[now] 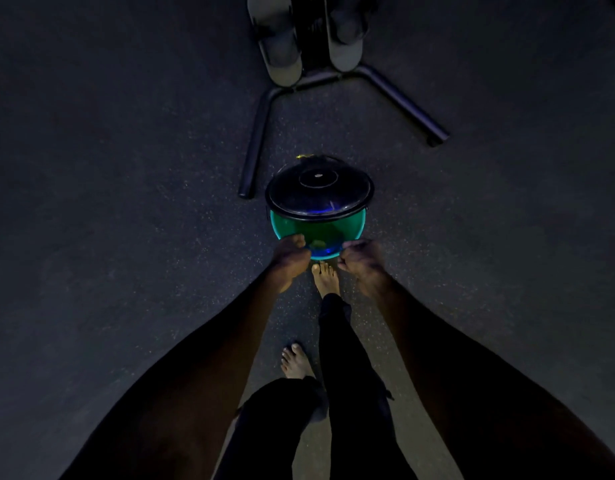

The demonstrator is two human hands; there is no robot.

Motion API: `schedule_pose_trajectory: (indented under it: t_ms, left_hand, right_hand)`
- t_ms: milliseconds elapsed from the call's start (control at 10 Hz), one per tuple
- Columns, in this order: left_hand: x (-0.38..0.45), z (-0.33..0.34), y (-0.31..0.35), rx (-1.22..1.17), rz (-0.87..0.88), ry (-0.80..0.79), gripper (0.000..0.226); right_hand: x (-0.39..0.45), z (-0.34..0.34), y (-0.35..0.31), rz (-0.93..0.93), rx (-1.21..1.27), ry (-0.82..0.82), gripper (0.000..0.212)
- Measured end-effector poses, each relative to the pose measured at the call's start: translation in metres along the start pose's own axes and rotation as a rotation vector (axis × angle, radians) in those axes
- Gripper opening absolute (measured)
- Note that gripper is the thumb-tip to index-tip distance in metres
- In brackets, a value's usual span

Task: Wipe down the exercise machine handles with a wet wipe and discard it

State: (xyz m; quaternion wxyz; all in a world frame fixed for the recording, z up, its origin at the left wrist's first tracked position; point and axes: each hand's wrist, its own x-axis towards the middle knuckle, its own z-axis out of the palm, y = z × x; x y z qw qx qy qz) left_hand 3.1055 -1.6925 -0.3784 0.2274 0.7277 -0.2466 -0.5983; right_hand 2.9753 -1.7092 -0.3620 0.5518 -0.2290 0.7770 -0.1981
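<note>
Both hands are down at the near rim of the green bin (316,230) — the left hand (290,252) and right hand (359,254) each curled shut, seemingly pinching its liner or edge. No wipe shows in either grip. The bin's black lid (319,192) lies just beyond them, the machine's frame (333,77) farther ahead — both hands equally near.

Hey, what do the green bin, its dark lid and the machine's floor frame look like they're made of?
Green bin: probably translucent plastic, since it glows green and blue where light passes through. Dark lid: likely glossy plastic, with a soft sheen and a moulded ring on top. Floor frame: seemingly painted metal tube, round, bent and matte black. The dim light leaves all three uncertain.
</note>
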Motion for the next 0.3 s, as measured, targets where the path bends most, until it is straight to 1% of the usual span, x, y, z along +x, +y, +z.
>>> schedule_pose_trajectory:
  t_ms: [100, 200, 300]
  left_hand:
    - [-0.020, -0.004, 0.012, -0.006, 0.044, 0.010, 0.027]
    - [-0.054, -0.005, 0.031, 0.033, 0.111, 0.026, 0.030]
    - [-0.079, -0.005, 0.038, 0.008, 0.124, 0.056, 0.026]
  right_hand:
    - [-0.023, -0.009, -0.008, -0.038, 0.039, -0.003, 0.015]
    - [-0.055, -0.023, -0.025, -0.140, 0.042, -0.003, 0.028]
    - [-0.079, -0.034, -0.035, -0.159, 0.009, -0.007, 0.028]
